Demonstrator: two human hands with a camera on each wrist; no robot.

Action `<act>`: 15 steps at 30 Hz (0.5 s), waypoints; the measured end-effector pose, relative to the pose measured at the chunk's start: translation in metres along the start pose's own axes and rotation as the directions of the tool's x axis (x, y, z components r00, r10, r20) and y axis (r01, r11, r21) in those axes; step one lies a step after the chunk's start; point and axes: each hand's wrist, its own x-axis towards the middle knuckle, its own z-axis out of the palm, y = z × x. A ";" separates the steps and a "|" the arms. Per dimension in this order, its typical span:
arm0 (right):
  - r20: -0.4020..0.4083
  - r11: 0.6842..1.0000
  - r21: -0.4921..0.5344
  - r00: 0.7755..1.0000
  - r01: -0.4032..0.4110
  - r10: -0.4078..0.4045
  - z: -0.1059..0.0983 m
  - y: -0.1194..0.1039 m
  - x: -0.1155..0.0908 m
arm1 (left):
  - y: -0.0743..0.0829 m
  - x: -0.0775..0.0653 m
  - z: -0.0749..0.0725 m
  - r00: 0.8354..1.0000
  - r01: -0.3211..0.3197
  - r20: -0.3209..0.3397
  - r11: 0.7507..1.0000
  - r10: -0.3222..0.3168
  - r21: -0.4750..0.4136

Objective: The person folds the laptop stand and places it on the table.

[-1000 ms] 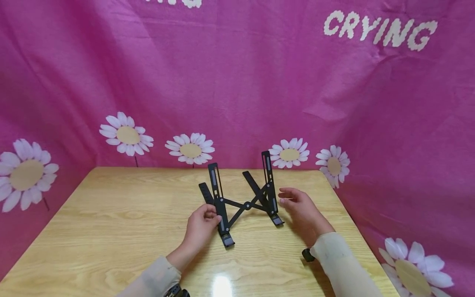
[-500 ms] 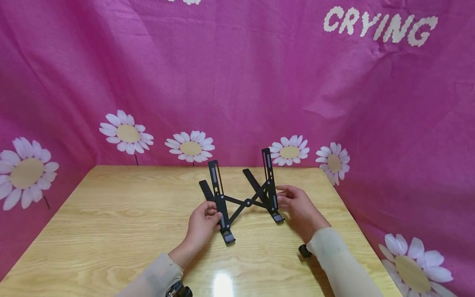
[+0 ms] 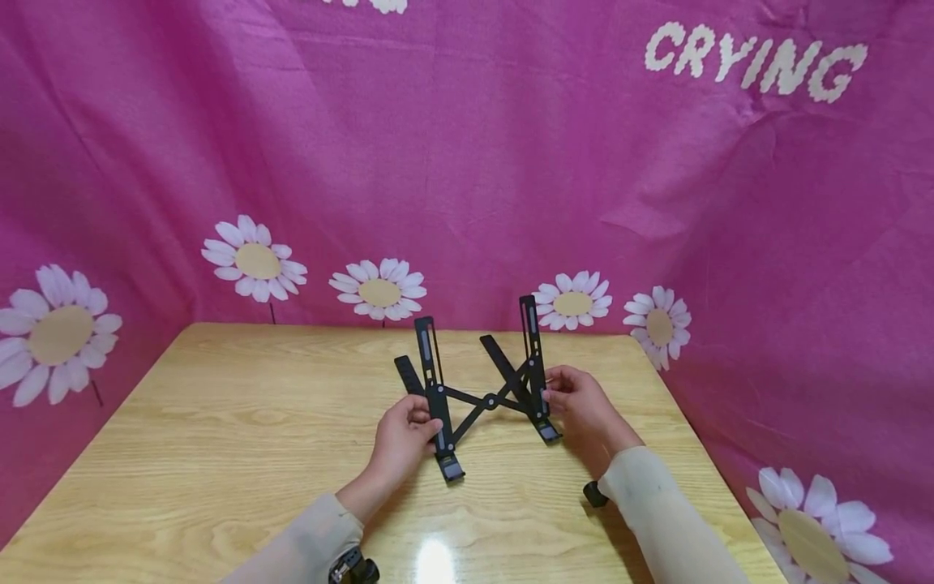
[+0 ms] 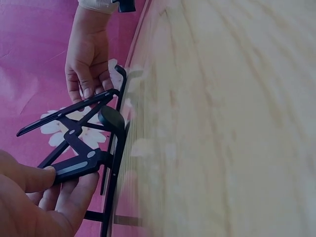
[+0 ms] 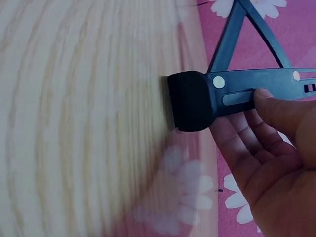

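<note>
Black folding stand (image 3: 491, 401), unfolded on the bench (image 3: 255, 405), between the two hands. Left hand (image 3: 400, 434): thumb and fingers pinch the left rail (image 3: 435, 389) near its lower end. Right hand (image 3: 584, 405): thumb on the outer face of the right rail (image 3: 535, 357), fingers beneath, a narrow pinch. Crossbars (image 3: 470, 418) join the rails; a hook (image 3: 450, 469) ends the left base leg.

Handling (judged): light and stiff in each bar, yet free to turn at the pivots; smooth, slightly slick faces; not fragile. The rails offer the surest hold, clear of the pivots, where skin could be nipped.

Writing: white letters (image 3: 755, 61) on the pink cloth (image 3: 467, 186) read "CRYING"; a second word is cut off above. No brand is legible on the stand.
</note>
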 end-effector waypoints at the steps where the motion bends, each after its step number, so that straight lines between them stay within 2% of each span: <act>1: -0.006 1.000 -0.002 1.000 0.000 0.000 0.001 0.000 0.000 | 0.000 0.001 0.000 1.000 -0.002 0.005 1.000 0.002 -0.001; 8: -0.012 1.000 -0.028 1.000 0.009 -0.009 0.003 -0.002 -0.002 | -0.001 0.004 -0.004 1.000 -0.016 0.024 1.000 0.015 0.021; 15: -0.024 0.997 0.044 0.998 -0.062 0.063 0.014 -0.005 -0.008 | -0.002 0.007 -0.012 0.999 -0.018 0.042 0.999 0.016 0.050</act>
